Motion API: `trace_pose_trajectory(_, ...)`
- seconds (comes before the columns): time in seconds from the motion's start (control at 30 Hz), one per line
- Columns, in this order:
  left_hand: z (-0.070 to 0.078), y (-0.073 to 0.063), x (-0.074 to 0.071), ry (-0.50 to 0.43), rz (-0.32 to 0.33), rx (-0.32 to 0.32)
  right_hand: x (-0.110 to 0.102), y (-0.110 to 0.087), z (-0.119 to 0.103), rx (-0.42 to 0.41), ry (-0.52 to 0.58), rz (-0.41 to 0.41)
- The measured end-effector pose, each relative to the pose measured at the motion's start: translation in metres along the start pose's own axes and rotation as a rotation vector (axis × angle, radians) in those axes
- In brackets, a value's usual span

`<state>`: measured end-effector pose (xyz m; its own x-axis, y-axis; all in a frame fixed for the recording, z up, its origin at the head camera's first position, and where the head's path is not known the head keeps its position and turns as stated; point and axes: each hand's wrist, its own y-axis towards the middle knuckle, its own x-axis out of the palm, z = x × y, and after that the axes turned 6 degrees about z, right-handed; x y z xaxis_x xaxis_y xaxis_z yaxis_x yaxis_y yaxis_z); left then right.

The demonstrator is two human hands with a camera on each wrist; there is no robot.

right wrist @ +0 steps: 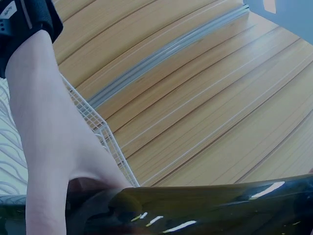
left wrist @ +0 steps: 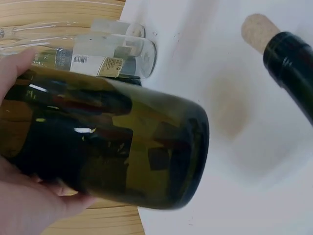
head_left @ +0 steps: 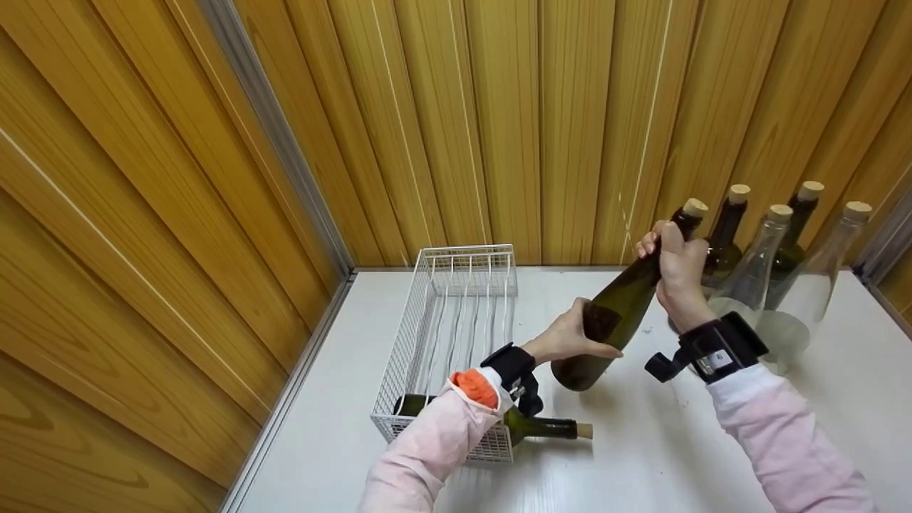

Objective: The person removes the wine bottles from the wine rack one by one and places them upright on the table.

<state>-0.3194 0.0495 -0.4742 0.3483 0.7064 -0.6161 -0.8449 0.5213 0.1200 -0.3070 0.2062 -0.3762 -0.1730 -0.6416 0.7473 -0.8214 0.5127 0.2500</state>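
Note:
A dark green corked wine bottle (head_left: 623, 308) is held tilted over the white table, its cork (head_left: 695, 207) up toward the right and its base low toward the left. My left hand (head_left: 566, 335) grips it near the base, thumb and fingers spread around the glass. Higher up, my right hand (head_left: 680, 267) grips the neck and shoulder just below the cork. In the left wrist view the bottle's rounded base (left wrist: 188, 152) shows close up. A second green bottle (head_left: 531, 427) lies across the near end of a white wire basket (head_left: 399, 349), neck sticking out to the right, partly hidden by my left forearm.
Several corked bottles stand at the right, including a clear bottle (head_left: 819, 274) in front and a dark green bottle (head_left: 727, 228) behind. The basket's wire dividers (head_left: 467, 306) run beyond the lying bottle. Wood-panelled walls (head_left: 570, 128) border the white table (head_left: 313, 427).

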Motion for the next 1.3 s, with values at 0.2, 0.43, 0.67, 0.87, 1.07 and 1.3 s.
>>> trace_pose_trajectory(0.2,-0.003,0.001,-0.008,0.030,-0.121,-0.075,-0.003,-0.002,-0.003,-0.081,-0.116,-0.087)
trace_pose_trajectory(0.43,-0.006,0.004,-0.020,0.082,-0.074,-0.068,-0.014,-0.001,-0.012,-0.169,-0.166,-0.130)
trace_pose_trajectory(0.67,-0.008,0.007,-0.030,0.120,-0.027,-0.012,-0.027,-0.009,-0.034,-0.118,-0.164,-0.090)
trace_pose_trajectory(0.87,-0.011,0.006,-0.036,0.118,0.002,-0.014,-0.045,-0.017,-0.050,-0.085,-0.101,-0.092)
trace_pose_trajectory(1.07,-0.012,0.007,-0.038,0.087,0.029,-0.043,-0.066,-0.019,-0.062,-0.123,-0.182,-0.034)
trace_pose_trajectory(1.3,-0.012,0.007,-0.040,0.079,0.057,-0.038,-0.083,-0.022,-0.083,-0.114,-0.170,0.002)
